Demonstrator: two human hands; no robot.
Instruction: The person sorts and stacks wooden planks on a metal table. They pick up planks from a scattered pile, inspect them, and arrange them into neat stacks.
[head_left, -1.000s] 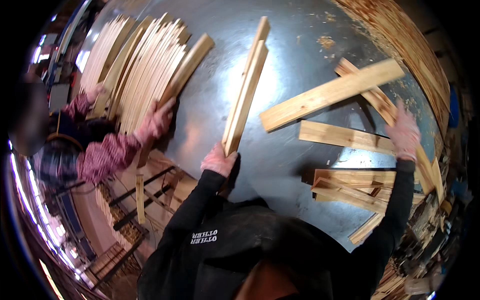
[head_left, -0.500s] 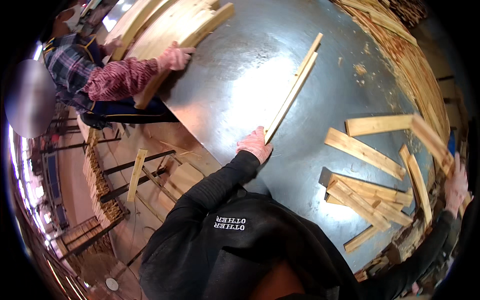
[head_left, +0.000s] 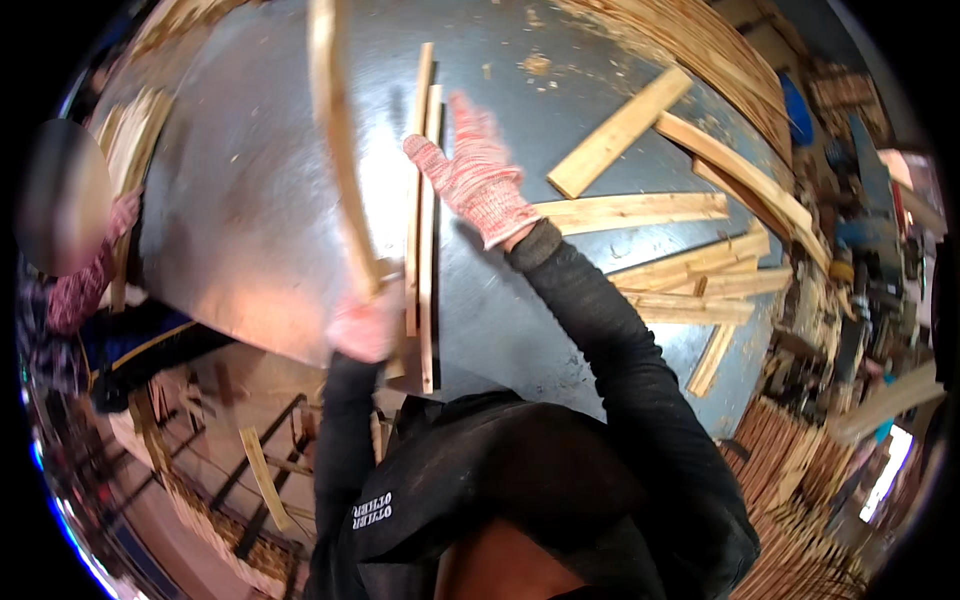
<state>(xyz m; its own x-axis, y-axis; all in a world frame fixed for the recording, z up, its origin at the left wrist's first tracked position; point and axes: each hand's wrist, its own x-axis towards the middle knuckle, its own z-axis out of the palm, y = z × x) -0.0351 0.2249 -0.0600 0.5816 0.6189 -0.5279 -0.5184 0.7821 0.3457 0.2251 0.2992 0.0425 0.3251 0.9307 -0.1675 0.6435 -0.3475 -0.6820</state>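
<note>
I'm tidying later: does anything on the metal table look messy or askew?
Yes: wood shavings litter the metal table toward its far edge, and boards at right lie crisscrossed, unlike the two narrow strips lying side by side.

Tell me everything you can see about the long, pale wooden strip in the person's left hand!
The long, pale wooden strip looks like bare, unpainted wood. The left hand, in a pinkish glove, grips it toward its near end. It points away from the person, reaching the picture's top edge, mostly over the shiny grey metal tabletop, left of two thin pale wooden strips. It's blurry and looks bent, but the lens bends edges. I can't tell whether it touches the tabletop.
</note>
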